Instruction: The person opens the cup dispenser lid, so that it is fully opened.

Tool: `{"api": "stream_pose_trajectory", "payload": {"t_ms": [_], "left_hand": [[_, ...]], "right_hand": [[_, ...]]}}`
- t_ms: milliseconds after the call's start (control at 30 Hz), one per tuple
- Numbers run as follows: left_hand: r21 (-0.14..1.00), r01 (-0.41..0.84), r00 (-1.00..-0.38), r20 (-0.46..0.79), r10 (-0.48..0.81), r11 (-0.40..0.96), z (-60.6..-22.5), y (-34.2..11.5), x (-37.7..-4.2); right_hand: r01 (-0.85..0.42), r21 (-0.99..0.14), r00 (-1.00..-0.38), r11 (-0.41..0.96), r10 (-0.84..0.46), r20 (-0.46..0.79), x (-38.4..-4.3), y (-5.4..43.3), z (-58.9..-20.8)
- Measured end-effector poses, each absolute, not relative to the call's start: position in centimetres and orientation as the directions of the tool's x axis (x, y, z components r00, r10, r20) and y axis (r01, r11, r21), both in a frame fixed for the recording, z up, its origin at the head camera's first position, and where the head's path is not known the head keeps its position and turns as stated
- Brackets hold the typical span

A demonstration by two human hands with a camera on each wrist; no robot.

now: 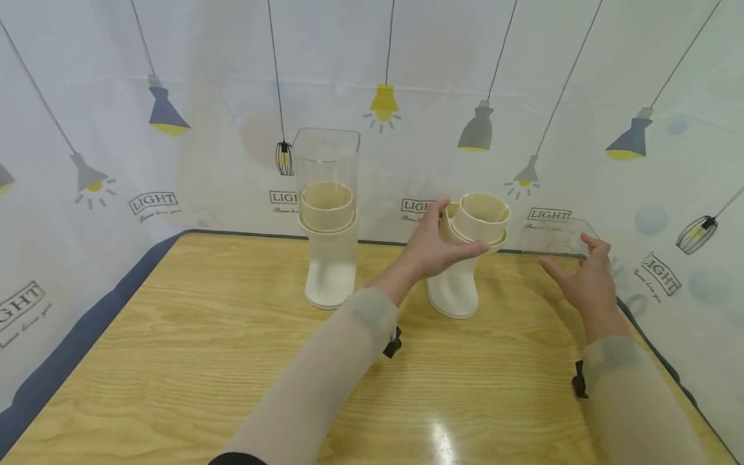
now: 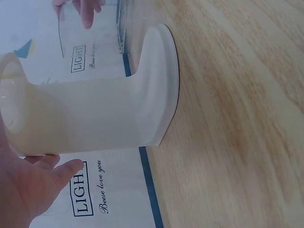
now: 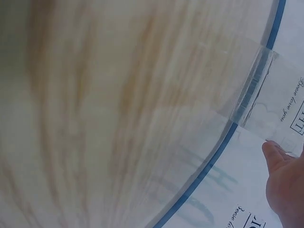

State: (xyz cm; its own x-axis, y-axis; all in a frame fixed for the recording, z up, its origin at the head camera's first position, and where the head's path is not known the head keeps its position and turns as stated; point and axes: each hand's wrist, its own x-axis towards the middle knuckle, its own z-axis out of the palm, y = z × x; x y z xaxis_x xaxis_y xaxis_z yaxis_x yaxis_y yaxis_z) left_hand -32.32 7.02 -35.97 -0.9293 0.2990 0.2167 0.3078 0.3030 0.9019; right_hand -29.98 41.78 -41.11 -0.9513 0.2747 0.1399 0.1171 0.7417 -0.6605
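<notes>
My left hand (image 1: 433, 248) grips the upper part of a cream dispenser base (image 1: 453, 294) with a round collar on top and a flat foot. The thumb lies across its front, and the fingers go round the far side. In the left wrist view the base's foot (image 2: 159, 80) rests on the table. To the right, my right hand (image 1: 587, 281) holds a clear plastic container (image 1: 566, 236) at its upper part, with thumb and fingers spread around it. The right wrist view shows the container's lower end (image 3: 254, 90) at the table's back edge and the fingers at its side.
A second cream dispenser base (image 1: 331, 258) stands to the left with a tall clear container (image 1: 325, 152) on top. The wooden table (image 1: 203, 349) ends at a white curtain (image 1: 232, 129) printed with lamps, close behind both bases.
</notes>
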Motion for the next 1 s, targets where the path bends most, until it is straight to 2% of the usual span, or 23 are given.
{"api": "stream_pose_trajectory", "payload": {"t_ms": [367,633,800,1000], "left_hand": [[0.901,0.312,-0.926,0.219,0.306,0.300,-36.5,6.9,-32.4],[0.907,0.315,-0.923,0.225,0.312,0.279,-36.4,6.7,-32.4],[0.906,0.322,-0.922,0.234,0.310,0.275,-36.0,5.5,-31.4],[0.907,0.359,-0.886,0.257,0.387,0.220,-35.3,2.9,-28.9]], "right_hand": [[0.083,-0.622,-0.956,0.779,0.239,0.172,-29.8,42.0,-41.1],[0.077,-0.699,-0.927,0.711,0.309,0.212,-28.6,41.0,-38.8],[-0.038,-0.767,-0.889,0.641,0.329,0.318,-26.8,38.9,-35.6],[-0.200,-0.721,-0.854,0.663,0.242,0.460,-23.6,35.5,-33.3]]}}
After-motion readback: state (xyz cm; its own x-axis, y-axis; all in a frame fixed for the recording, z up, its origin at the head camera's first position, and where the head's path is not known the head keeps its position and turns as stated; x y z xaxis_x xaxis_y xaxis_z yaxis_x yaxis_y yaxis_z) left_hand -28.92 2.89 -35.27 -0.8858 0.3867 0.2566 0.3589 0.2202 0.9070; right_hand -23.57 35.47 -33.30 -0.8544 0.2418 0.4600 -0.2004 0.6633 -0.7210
